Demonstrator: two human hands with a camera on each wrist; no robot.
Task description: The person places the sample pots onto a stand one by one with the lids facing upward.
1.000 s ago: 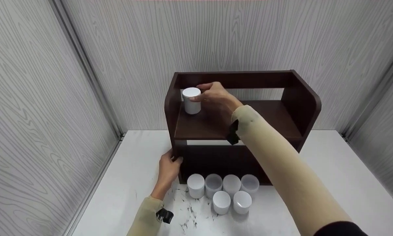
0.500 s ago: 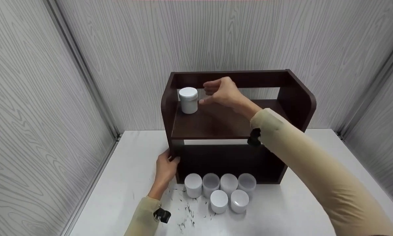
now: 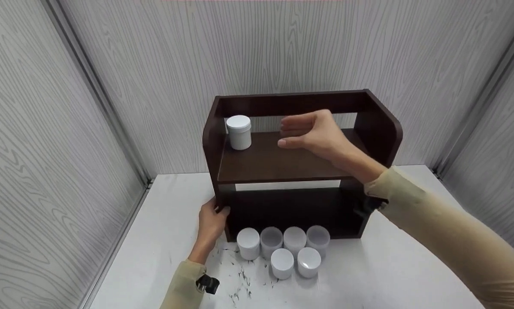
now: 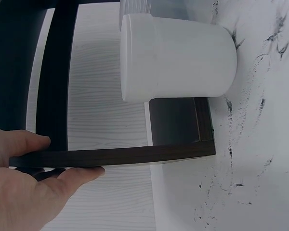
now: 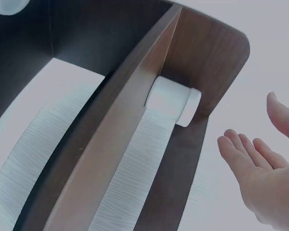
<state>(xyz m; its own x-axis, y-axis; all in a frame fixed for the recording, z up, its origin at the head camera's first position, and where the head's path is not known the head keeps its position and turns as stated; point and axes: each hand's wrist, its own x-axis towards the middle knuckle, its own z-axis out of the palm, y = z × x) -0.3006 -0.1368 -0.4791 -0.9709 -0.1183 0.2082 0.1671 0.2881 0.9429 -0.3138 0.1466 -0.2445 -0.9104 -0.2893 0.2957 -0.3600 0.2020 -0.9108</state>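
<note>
Standing on smudged wht tbl [image 3: 351, 279] amid woodgrain walls [image 3: 261, 51], brn shelf [image 3: 270, 161] is gripped by L hand [image 3: 211, 222], R hand [image 3: 319, 132] empty, half-spread.

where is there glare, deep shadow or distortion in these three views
Head view: the lower part of the shelf lies in deep shadow, and the front-right jar has a glare spot on top; left wrist view: the nearest jar is softly lit with no hard glare; right wrist view: hazy, washed nearly white behind the right hand, with the shelf's long edges bowed, probably lens distortion.
</note>
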